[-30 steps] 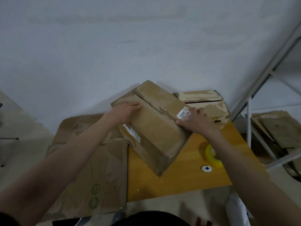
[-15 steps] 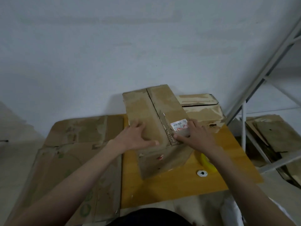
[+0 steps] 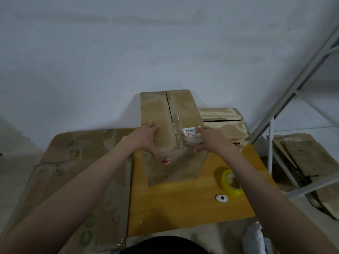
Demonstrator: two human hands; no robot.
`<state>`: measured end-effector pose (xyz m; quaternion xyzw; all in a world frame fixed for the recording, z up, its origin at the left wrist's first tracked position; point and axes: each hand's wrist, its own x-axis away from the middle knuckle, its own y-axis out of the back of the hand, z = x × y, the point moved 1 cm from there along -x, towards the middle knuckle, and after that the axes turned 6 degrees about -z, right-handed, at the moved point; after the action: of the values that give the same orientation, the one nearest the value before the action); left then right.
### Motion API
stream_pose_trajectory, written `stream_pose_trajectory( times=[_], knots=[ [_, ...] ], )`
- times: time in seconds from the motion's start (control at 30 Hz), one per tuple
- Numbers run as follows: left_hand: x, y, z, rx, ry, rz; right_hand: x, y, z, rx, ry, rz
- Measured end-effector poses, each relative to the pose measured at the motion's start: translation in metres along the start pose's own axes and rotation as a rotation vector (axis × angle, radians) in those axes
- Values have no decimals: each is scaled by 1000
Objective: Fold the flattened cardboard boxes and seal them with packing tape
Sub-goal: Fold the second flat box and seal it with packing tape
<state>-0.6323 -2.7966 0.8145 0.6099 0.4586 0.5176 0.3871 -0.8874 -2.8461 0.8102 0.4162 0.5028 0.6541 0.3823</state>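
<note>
Between both hands, a worn, scuffed cardboard box [image 3: 172,114] is standing, flaps meeting along a seam; left hand [image 3: 146,138] and right hand [image 3: 209,139] are gripping its near edge.

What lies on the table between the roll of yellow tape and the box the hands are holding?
Only bare table; the head view shows nothing between tape roll and box.

Plain pale wall [image 3: 128,52], wooden table [image 3: 183,208], grey metal shelving [image 3: 271,136], dim light
</note>
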Motion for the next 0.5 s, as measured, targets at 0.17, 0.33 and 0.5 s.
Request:
stream_pose_trajectory(
  times=[0.17, 0.33, 0.5],
  knots=[
    [-22, 11, 2, 15, 13, -41, -23, 4, 5, 38, -26, 5],
    [-31, 10, 7, 66, 2, -71, -29, 5, 4, 14, -74, -6],
    [-27, 4, 7, 10, -16, -67, -23, -1, 6, -101, -121, -5]
  ],
)
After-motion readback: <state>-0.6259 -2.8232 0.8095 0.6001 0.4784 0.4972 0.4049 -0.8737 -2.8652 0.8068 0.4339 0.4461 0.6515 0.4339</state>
